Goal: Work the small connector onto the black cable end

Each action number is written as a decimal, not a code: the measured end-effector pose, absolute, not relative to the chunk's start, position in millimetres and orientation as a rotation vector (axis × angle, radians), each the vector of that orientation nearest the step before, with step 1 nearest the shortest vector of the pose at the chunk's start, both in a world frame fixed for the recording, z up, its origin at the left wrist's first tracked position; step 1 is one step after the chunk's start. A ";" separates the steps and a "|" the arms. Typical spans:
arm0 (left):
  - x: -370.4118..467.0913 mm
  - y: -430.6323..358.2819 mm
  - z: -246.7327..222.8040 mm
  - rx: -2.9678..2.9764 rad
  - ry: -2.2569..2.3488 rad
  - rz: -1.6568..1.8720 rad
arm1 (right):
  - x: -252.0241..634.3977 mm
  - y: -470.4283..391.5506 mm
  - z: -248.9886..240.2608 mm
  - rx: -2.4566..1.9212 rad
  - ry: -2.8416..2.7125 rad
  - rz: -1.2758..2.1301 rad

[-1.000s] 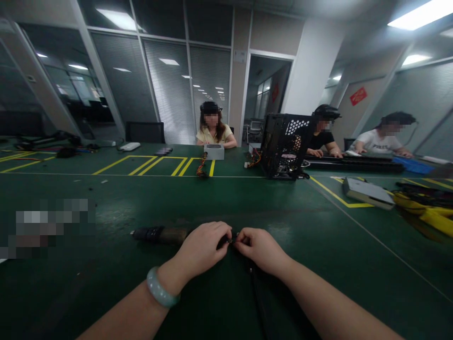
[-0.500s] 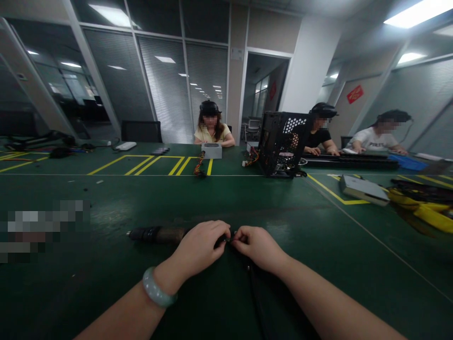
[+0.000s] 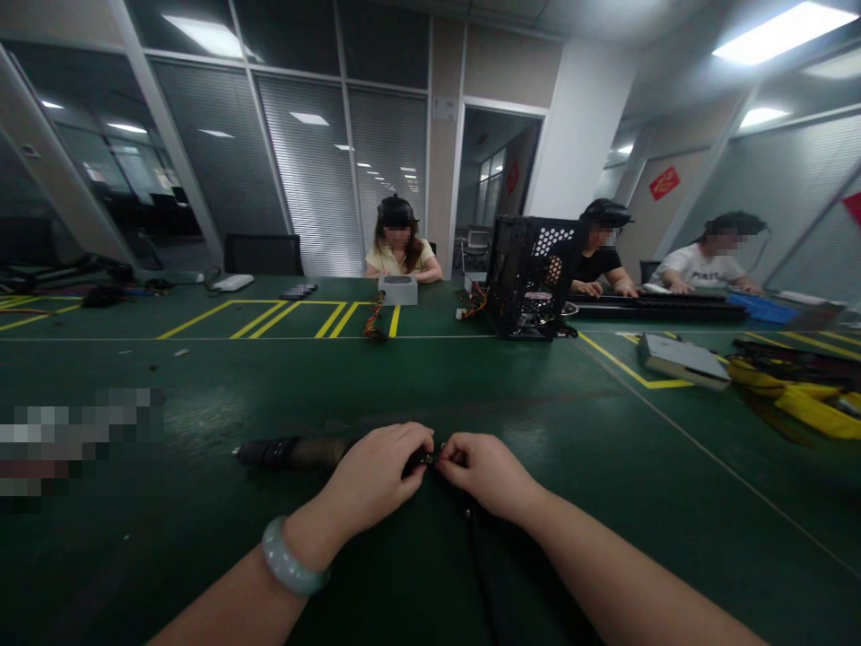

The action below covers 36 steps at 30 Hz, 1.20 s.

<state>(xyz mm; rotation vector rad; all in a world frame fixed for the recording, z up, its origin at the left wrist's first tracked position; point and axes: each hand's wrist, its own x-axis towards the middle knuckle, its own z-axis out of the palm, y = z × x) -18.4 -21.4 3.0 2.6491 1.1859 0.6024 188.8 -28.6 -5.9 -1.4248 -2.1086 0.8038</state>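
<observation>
A long electric screwdriver [image 3: 306, 454] lies on the green table, its metal tip pointing left. Its front is black and its middle brownish. Around its rear end, my left hand [image 3: 385, 468] is closed, and that wrist wears a pale green bangle [image 3: 289, 558]. My right hand [image 3: 490, 474] pinches at the same rear end, fingertips almost meeting the left ones; the small part between them is too dark to make out. From beneath the right hand a black cable [image 3: 479, 561] runs down toward the near edge of the view.
Farther back stand a black computer case [image 3: 528, 278] and a grey power supply [image 3: 398, 291] with loose wires. A flat silver box [image 3: 682, 361] and a yellow bag [image 3: 811, 399] lie at the right. Across the table sit several people, one [image 3: 402, 256] straight ahead.
The view has shifted slightly, so the scene sits a little farther left. Both hands keep nearly the same hold at the screwdriver's rear end.
</observation>
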 end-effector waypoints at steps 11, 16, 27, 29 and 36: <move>-18.5 -20.7 1.9 2.655 1.176 0.602 | 188.5 -27.8 -7.9 -1.419 -2.102 0.818; -19.3 -19.1 -1.7 2.614 1.239 0.618 | 189.3 -28.4 -7.5 -1.410 -2.103 0.815; -18.5 -21.5 3.6 2.664 1.186 0.616 | 189.6 -27.8 -7.4 -1.426 -2.110 0.807; -18.2 -22.5 4.3 2.641 1.234 0.614 | 189.8 -27.3 -7.9 -1.416 -2.104 0.812; -19.6 -21.3 3.6 2.658 1.179 0.583 | 190.1 -26.5 -11.4 -1.391 -2.101 0.809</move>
